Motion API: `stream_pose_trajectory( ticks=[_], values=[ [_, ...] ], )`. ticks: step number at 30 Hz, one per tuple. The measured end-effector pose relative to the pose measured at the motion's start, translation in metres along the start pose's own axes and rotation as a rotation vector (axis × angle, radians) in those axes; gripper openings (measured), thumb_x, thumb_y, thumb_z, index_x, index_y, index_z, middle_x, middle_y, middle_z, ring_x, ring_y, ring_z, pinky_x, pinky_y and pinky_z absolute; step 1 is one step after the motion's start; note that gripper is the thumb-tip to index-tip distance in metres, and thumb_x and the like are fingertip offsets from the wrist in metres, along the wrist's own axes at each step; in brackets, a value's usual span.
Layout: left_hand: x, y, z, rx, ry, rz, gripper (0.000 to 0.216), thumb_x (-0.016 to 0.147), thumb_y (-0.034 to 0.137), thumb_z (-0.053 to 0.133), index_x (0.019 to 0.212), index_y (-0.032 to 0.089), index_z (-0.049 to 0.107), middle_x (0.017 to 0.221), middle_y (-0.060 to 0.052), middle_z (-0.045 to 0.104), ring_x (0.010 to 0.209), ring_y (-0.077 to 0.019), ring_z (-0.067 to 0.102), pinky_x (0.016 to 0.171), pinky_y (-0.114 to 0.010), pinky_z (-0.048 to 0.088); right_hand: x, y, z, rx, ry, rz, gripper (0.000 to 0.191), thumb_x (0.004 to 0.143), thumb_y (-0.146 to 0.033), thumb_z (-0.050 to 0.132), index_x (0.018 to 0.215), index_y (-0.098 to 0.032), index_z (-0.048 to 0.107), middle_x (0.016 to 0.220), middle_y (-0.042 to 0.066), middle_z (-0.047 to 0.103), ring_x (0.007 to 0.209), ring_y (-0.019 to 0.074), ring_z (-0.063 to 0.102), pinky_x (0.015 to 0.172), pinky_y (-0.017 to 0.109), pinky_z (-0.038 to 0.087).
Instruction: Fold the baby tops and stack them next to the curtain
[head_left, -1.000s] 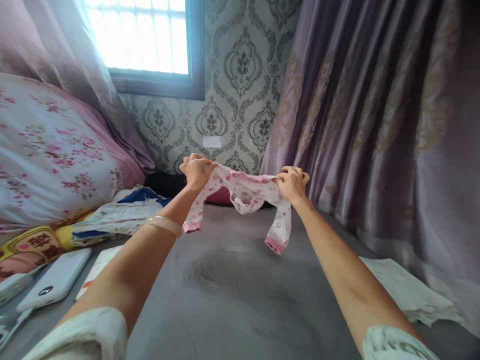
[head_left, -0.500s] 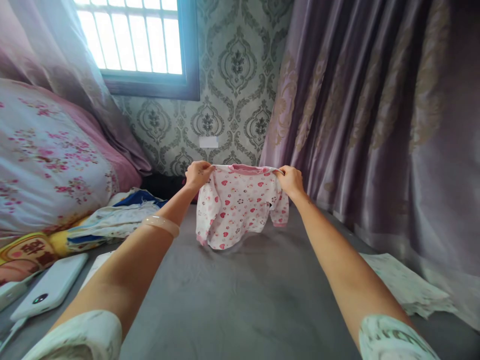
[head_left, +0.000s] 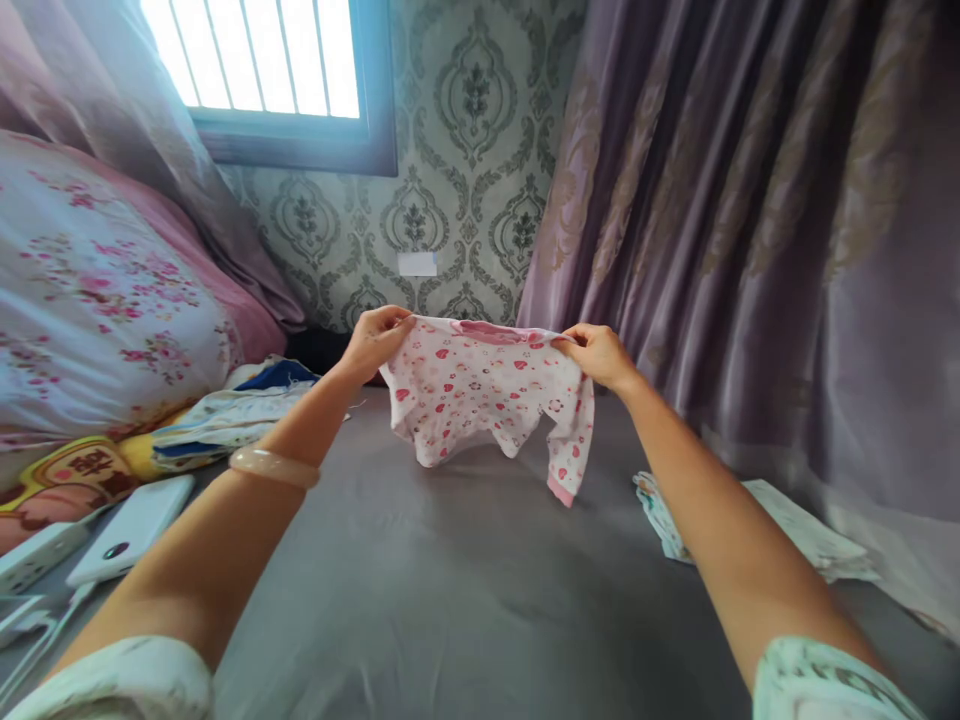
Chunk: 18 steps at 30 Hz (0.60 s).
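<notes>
A small white baby shirt with pink hearts and pink cuffs hangs in the air above a grey bed surface. My left hand pinches its left shoulder and my right hand pinches its right shoulder, both closed on the cloth. The shirt is spread between them, its hem near the bed and one sleeve dangling at the right. A pale bangle sits on my left wrist.
A floral pillow and a heap of clothes lie at the left, with a white power bank beside them. Folded pale garments lie at the right by the purple curtain. A window is in the far wall.
The bunched shirt has been shaken out and now hangs spread between both hands. My hands have moved a little apart and the view has dropped slightly.
</notes>
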<state>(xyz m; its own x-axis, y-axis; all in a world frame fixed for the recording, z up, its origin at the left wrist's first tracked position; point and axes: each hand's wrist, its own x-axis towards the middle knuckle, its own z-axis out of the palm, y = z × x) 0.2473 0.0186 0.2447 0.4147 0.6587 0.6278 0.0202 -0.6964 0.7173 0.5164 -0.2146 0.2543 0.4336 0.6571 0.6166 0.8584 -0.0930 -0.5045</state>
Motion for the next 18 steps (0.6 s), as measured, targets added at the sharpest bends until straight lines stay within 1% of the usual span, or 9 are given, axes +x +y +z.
stream_pose_trajectory(
  ticks=[2, 5, 8, 10, 12, 14, 16, 18],
  values=[
    [-0.015, 0.015, -0.019, -0.009, -0.089, -0.03, 0.034, 0.074, 0.045, 0.063, 0.089, 0.015, 0.071, 0.073, -0.003, 0.065, 0.066, -0.0148, 0.058, 0.056, -0.023, 0.045, -0.013, -0.008, -0.012, 0.134, -0.109, 0.039, 0.058, 0.066, -0.073, 0.067, 0.079, -0.016, 0.07, 0.069, 0.004, 0.067, 0.061, 0.0152, 0.056, 0.055, 0.027, 0.041],
    [-0.033, 0.037, -0.05, 0.037, -0.16, -0.089, 0.035, 0.074, 0.048, 0.067, 0.09, 0.018, 0.072, 0.075, -0.003, 0.066, 0.07, -0.0176, 0.061, 0.056, -0.025, 0.048, -0.031, -0.027, -0.034, 0.262, -0.256, 0.108, 0.054, 0.06, -0.07, 0.074, 0.075, -0.018, 0.071, 0.069, 0.004, 0.068, 0.059, 0.0149, 0.057, 0.051, 0.026, 0.043],
    [-0.038, 0.055, -0.075, 0.066, -0.218, -0.127, 0.038, 0.073, 0.051, 0.069, 0.094, 0.019, 0.073, 0.077, -0.004, 0.068, 0.07, -0.0187, 0.062, 0.056, -0.028, 0.05, -0.039, -0.044, -0.052, 0.295, -0.331, 0.15, 0.048, 0.062, -0.068, 0.076, 0.074, -0.022, 0.072, 0.068, 0.005, 0.07, 0.06, 0.0172, 0.061, 0.05, 0.028, 0.047],
    [-0.035, 0.061, -0.084, 0.096, -0.255, -0.172, 0.037, 0.072, 0.052, 0.07, 0.092, 0.022, 0.074, 0.076, -0.004, 0.068, 0.07, -0.0204, 0.064, 0.057, -0.03, 0.052, -0.037, -0.048, -0.058, 0.31, -0.361, 0.153, 0.046, 0.063, -0.067, 0.075, 0.075, -0.023, 0.073, 0.069, 0.007, 0.071, 0.061, 0.0192, 0.064, 0.051, 0.031, 0.049],
    [-0.029, 0.06, -0.086, 0.13, -0.313, -0.257, 0.034, 0.07, 0.052, 0.07, 0.088, 0.024, 0.076, 0.073, -0.004, 0.068, 0.069, -0.0218, 0.066, 0.057, -0.032, 0.053, -0.031, -0.045, -0.056, 0.322, -0.401, 0.144, 0.044, 0.064, -0.067, 0.075, 0.073, -0.024, 0.074, 0.069, 0.008, 0.072, 0.061, 0.0207, 0.065, 0.051, 0.033, 0.051],
    [-0.023, 0.048, -0.08, 0.155, -0.415, -0.331, 0.032, 0.068, 0.051, 0.071, 0.083, 0.023, 0.077, 0.07, -0.004, 0.069, 0.064, -0.0212, 0.065, 0.054, -0.031, 0.053, -0.025, -0.034, -0.045, 0.301, -0.446, 0.161, 0.044, 0.063, -0.067, 0.076, 0.071, -0.024, 0.073, 0.067, 0.008, 0.072, 0.06, 0.0212, 0.065, 0.051, 0.034, 0.052],
    [-0.018, 0.026, -0.066, 0.171, -0.543, -0.346, 0.031, 0.064, 0.051, 0.073, 0.076, 0.023, 0.077, 0.065, -0.004, 0.068, 0.058, -0.0194, 0.063, 0.051, -0.029, 0.05, -0.022, -0.018, -0.026, 0.251, -0.498, 0.232, 0.045, 0.061, -0.068, 0.076, 0.069, -0.023, 0.073, 0.066, 0.009, 0.071, 0.058, 0.021, 0.064, 0.051, 0.034, 0.052],
    [-0.018, -0.003, -0.048, 0.179, -0.63, -0.408, 0.03, 0.059, 0.05, 0.074, 0.071, 0.023, 0.077, 0.063, -0.003, 0.069, 0.057, -0.0191, 0.062, 0.05, -0.028, 0.047, -0.023, 0.002, -0.003, 0.224, -0.577, 0.339, 0.048, 0.058, -0.069, 0.077, 0.068, -0.022, 0.073, 0.067, 0.009, 0.072, 0.057, 0.0202, 0.064, 0.05, 0.033, 0.051]
  ],
)
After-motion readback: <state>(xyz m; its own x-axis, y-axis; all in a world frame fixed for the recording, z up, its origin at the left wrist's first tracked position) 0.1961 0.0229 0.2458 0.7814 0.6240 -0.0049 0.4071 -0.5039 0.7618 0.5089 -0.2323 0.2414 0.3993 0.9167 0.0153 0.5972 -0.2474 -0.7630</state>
